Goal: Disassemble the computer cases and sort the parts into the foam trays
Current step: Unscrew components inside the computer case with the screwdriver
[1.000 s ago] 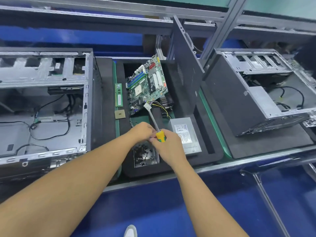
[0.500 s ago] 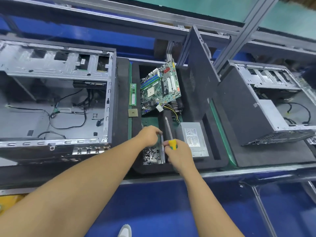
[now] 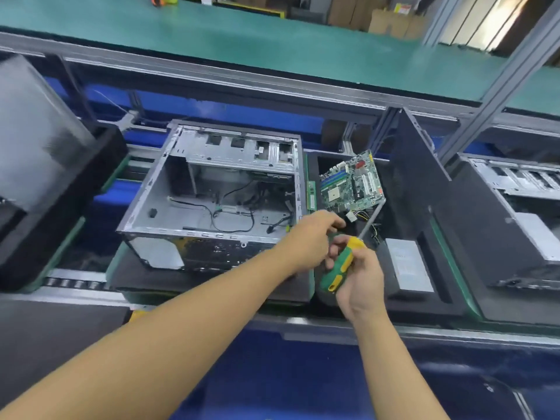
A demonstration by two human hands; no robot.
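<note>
Right hand (image 3: 360,278) grips screwdriver (image 3: 338,269) by its handle over tray (image 3: 418,303); left hand (image 3: 312,234) loosely curled, empty, just beside the handle.
Open case (image 3: 212,204) lies left of tray; in tray: motherboard (image 3: 351,183) leaning upright, power supply (image 3: 409,268) flat at right, RAM stick (image 3: 311,195) at left edge.

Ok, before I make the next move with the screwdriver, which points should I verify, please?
1. Screwdriver gripped by right hand: ok.
2. Left hand free: cannot tell, its fingers are blurred.
3. Open case emptied: not ok, cables lie inside.
4. Motherboard in foam tray: ok, it leans there.
5. Power supply in the tray: ok.
</note>
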